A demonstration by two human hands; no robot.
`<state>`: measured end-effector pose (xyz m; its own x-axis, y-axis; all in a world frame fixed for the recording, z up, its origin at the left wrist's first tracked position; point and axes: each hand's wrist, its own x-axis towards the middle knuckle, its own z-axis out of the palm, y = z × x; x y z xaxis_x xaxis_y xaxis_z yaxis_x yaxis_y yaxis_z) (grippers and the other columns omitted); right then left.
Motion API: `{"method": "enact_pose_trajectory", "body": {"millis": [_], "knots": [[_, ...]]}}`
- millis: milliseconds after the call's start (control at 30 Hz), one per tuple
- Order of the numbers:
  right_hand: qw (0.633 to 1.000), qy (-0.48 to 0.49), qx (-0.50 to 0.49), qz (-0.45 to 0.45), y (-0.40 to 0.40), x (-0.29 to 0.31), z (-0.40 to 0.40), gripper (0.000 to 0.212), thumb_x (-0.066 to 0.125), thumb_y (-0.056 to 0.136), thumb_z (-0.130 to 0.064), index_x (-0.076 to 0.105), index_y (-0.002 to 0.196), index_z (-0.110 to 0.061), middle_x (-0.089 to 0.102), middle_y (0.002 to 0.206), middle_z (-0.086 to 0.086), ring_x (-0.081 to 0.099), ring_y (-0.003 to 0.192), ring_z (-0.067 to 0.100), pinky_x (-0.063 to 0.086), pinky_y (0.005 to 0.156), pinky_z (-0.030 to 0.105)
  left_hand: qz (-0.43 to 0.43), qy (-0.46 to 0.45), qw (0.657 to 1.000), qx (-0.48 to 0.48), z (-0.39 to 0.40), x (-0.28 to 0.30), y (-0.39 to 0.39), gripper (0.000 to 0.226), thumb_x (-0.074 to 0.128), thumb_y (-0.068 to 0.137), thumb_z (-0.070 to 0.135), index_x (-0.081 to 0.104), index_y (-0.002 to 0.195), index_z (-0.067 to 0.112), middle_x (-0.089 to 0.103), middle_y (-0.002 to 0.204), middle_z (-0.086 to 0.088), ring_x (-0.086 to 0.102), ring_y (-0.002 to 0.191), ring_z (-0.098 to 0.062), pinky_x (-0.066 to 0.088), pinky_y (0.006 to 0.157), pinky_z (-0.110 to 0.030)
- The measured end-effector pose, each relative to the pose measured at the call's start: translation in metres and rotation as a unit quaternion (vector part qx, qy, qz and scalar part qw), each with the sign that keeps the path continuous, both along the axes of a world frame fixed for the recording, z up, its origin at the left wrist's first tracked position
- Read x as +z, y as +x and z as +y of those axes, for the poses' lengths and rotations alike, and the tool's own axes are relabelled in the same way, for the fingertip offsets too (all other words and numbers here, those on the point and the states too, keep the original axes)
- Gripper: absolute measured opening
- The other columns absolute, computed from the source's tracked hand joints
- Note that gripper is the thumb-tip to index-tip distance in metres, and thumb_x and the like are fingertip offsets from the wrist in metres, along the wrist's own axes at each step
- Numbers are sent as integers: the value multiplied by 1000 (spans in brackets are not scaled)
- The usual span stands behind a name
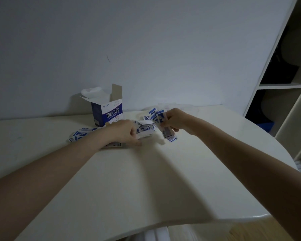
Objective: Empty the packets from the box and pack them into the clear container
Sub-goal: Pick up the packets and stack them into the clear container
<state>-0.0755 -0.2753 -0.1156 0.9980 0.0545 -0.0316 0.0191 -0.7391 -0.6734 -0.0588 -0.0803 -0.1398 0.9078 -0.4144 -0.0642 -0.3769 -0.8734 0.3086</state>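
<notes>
On the cream table, both arms reach forward toward a scatter of blue-and-white packets spread out near the far edge. Right hand is up off the surface, fingers curled round a fanned bunch of packets, one long strip hanging below the fist. Left hand is down low on the pile, knuckles up, fingers bent over the loose packets and a bit of white paper; whether it actually pinches one is hard to tell from this angle. Behind the left hand stands the blue-and-white box, upright, top flaps open, white paper poking out of its mouth, close to the grey wall. Just beyond the right hand, a faint clear container sits on the table by the wall, its outline barely readable, contents not clear. Over at the right edge, a white shelf unit with dark compartments.
</notes>
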Motion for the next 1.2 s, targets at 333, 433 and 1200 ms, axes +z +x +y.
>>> {"method": "enact_pose_trajectory", "body": {"millis": [333,433,1200], "knots": [[999,7,21,39,5,-8,0,21,56,87,-4,63,106,0,50,70,2,39,61,13,31,52,21,16,-63,998,-5,8,-3,3,22,71,76,15,52,69,26,53,72,11,50,71,-10,40,76,-28],[998,33,39,48,3,-7,5,26,55,90,-8,61,114,-2,56,87,4,46,74,14,33,57,21,16,-79,997,-21,10,2,3,25,69,79,12,48,87,25,54,80,12,51,73,-9,43,72,-27],[940,328,76,51,-10,3,13,8,52,88,5,59,89,1,59,83,10,59,77,20,50,74,26,78,-386,916,74,-4,16,-4,14,62,86,4,57,99,2,60,82,-9,61,58,-10,49,46,-9]]}}
